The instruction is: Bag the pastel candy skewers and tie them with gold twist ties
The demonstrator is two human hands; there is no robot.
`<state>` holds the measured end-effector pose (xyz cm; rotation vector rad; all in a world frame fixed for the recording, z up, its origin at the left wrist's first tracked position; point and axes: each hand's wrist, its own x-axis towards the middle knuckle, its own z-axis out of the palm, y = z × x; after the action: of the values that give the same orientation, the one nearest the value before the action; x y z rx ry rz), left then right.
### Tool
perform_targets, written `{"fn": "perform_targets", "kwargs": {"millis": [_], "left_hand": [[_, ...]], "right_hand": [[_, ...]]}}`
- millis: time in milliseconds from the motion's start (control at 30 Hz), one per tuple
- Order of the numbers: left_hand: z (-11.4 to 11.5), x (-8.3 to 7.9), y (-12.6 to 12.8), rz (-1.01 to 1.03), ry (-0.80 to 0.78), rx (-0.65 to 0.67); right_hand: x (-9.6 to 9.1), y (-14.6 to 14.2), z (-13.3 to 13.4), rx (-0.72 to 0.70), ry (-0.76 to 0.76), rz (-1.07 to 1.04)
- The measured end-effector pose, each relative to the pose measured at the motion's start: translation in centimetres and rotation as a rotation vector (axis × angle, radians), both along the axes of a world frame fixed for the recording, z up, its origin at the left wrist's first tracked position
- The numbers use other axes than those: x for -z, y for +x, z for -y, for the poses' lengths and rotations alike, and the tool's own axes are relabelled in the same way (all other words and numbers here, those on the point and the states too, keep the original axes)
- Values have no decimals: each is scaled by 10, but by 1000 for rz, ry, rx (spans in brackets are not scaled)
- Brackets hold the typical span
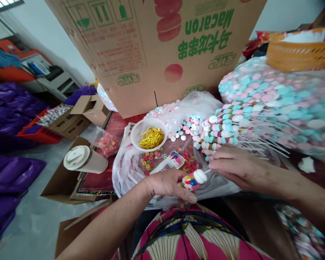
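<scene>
Close in front of my body, my left hand [168, 185] is closed round a marshmallow skewer [199, 177]. White marshmallow shows at its end, with a colourful printed wrapper around the part beside my fingers. My right hand [237, 167] pinches the skewer's thin white stick; its fingertips are partly hidden. Just beyond lie small ring-shaped candies [149, 160] and several printed wrappers [173, 160]. A white bowl [134, 135] holds gold twist ties [151, 138]. Past my right hand is a pile of finished-looking marshmallow skewers [222, 131], sticks pointing right.
A large cardboard box [119, 50] stands behind the work spot. Bags of pink and blue marshmallows [271, 94] fill the right, below an orange basket [300, 54]. At left are a lidded cup [93, 160], a bag of candy rings [108, 142] and purple bags [13, 173].
</scene>
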<state>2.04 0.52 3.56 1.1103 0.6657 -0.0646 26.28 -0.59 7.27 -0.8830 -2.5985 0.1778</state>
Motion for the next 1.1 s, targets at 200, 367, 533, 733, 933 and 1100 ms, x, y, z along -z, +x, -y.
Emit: {"fn": "perform_targets", "kwargs": {"millis": [200,367,533,733,933,1100], "left_hand": [[-1,-4,14,-72,104,-16],[-4,1,20,-134,246,-17],[-12,11,-9,-82,309,3],[4,12,-14,23,113,3],[9,12,0,30,319,-34],[10,11,-12,-50,343,-140]], "right_hand": [[15,-17,-1,-86,-170,26],[37,-30,5,-82,-202,-43],[37,-13,4,-54,-181,23],[23,-11,3,-51,-136,75],[27,-43,6,-130,-270,-17],[35,-38,-6,39,-292,-145]]}}
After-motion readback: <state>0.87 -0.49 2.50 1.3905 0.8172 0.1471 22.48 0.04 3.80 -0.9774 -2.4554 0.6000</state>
